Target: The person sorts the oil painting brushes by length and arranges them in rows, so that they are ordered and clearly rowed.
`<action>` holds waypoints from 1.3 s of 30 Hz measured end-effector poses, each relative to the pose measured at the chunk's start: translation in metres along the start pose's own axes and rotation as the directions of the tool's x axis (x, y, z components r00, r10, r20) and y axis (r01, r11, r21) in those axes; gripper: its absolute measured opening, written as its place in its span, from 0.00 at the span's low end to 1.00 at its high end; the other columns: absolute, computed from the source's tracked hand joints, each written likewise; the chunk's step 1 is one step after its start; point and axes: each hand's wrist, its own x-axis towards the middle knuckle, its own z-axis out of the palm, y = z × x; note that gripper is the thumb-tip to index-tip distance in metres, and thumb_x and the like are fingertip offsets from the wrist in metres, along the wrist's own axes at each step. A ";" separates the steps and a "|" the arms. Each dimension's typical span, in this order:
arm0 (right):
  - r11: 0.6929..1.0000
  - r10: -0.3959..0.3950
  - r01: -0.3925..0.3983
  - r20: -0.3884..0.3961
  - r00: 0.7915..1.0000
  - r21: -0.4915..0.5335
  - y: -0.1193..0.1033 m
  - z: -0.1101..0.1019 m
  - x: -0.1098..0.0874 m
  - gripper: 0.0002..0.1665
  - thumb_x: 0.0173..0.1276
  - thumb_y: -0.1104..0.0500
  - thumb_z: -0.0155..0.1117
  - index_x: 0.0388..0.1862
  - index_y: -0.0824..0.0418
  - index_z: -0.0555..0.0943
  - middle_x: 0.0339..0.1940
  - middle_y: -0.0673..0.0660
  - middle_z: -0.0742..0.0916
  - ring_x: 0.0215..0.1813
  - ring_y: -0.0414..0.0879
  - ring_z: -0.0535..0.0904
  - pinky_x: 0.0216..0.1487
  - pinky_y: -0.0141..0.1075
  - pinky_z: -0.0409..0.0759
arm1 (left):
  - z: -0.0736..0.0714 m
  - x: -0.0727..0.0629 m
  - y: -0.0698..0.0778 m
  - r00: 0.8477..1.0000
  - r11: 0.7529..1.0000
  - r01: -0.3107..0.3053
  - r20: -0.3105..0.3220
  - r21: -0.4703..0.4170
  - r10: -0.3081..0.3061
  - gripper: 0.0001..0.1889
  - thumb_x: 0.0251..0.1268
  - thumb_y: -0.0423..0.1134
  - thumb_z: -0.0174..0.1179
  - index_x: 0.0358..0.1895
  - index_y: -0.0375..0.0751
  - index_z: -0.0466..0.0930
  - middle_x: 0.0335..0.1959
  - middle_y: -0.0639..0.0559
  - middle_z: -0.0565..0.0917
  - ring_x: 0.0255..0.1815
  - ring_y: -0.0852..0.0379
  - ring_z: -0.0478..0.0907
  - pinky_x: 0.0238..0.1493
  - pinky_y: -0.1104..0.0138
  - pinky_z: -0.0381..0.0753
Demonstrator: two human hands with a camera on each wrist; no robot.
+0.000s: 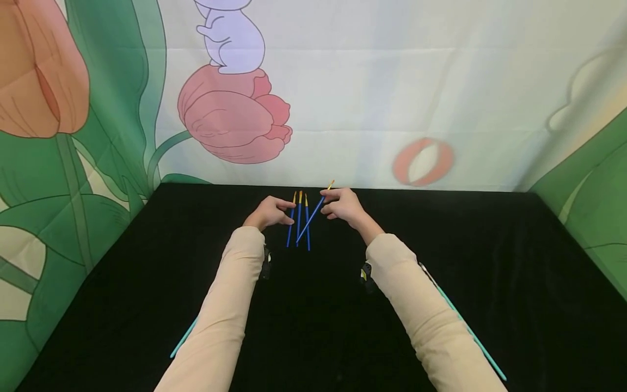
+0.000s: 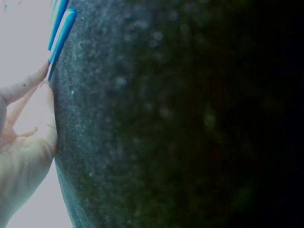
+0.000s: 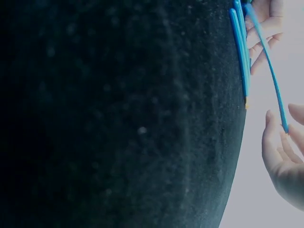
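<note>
Three blue-handled paintbrushes with golden tips lie side by side on the black cloth: a left one (image 1: pixel 289 234), a middle one (image 1: pixel 299 209) and a right one (image 1: pixel 307 211). My left hand (image 1: pixel 269 212) pinches the left paintbrush between thumb and fingers; its handle (image 2: pixel 61 40) points up past the fingertips in the left wrist view. With thumb and fingers, my right hand (image 1: pixel 345 206) grips another blue paintbrush (image 1: pixel 313 215) near its golden tip. That one slants across the others, its handle end toward me. In the right wrist view its handle (image 3: pixel 270 66) stands apart from the flat brushes.
A long teal stick (image 1: pixel 490 358) with a dark far end lies beside my right sleeve (image 1: pixel 431 321). Another teal piece (image 1: pixel 184 338) shows partly from under my left sleeve (image 1: pixel 220 310). Behind the black cloth (image 1: pixel 313 337) hangs a printed curtain (image 1: pixel 352 98).
</note>
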 end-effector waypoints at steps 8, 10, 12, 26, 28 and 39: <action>0.999 -0.038 0.039 -0.071 0.997 0.011 0.001 0.002 -0.001 0.23 0.74 0.69 0.68 0.66 0.76 0.80 0.49 0.64 0.85 0.52 0.58 0.85 0.50 0.39 0.87 | 0.001 0.000 0.001 1.000 1.000 0.005 -0.006 0.009 -0.005 0.26 0.69 0.23 0.67 0.70 0.28 0.78 0.70 0.27 0.73 0.62 0.36 0.81 0.68 0.50 0.77; 0.998 -0.045 0.048 -0.075 0.996 0.039 0.001 0.003 -0.001 0.22 0.73 0.71 0.68 0.64 0.78 0.80 0.43 0.60 0.83 0.49 0.55 0.86 0.48 0.39 0.88 | 0.001 0.000 0.001 1.000 1.000 0.007 -0.005 0.006 -0.007 0.26 0.69 0.23 0.67 0.70 0.28 0.78 0.71 0.27 0.73 0.63 0.36 0.81 0.68 0.50 0.77; 0.996 -0.049 0.053 -0.068 0.996 0.070 0.001 0.004 -0.002 0.21 0.71 0.75 0.67 0.62 0.79 0.79 0.39 0.58 0.81 0.45 0.54 0.86 0.47 0.39 0.88 | 0.001 -0.001 0.000 1.000 1.000 0.009 -0.004 0.005 -0.009 0.26 0.70 0.24 0.67 0.70 0.29 0.78 0.71 0.27 0.73 0.63 0.36 0.80 0.69 0.50 0.76; 0.998 0.045 -0.044 -0.016 0.999 0.049 0.004 0.007 0.011 0.22 0.73 0.79 0.58 0.65 0.78 0.77 0.47 0.63 0.79 0.50 0.58 0.84 0.51 0.42 0.88 | 0.000 0.000 0.000 1.000 1.000 0.003 -0.006 -0.005 -0.003 0.26 0.70 0.23 0.66 0.70 0.28 0.78 0.71 0.27 0.72 0.63 0.36 0.80 0.69 0.50 0.76; 0.998 0.055 -0.054 -0.014 0.998 0.042 0.004 0.008 0.014 0.21 0.73 0.79 0.57 0.64 0.78 0.77 0.47 0.63 0.79 0.51 0.59 0.84 0.50 0.42 0.88 | 0.001 0.000 -0.001 1.000 1.000 0.003 -0.010 -0.004 -0.003 0.26 0.69 0.23 0.66 0.70 0.28 0.78 0.70 0.27 0.72 0.62 0.36 0.81 0.69 0.50 0.76; 0.992 0.122 -0.122 -0.018 0.992 -0.021 0.007 0.018 0.021 0.21 0.75 0.78 0.56 0.64 0.77 0.78 0.57 0.71 0.82 0.61 0.65 0.83 0.53 0.44 0.87 | 0.001 0.002 0.000 1.000 1.000 0.000 0.001 0.002 0.000 0.27 0.68 0.23 0.67 0.70 0.28 0.78 0.71 0.27 0.73 0.62 0.37 0.81 0.68 0.51 0.77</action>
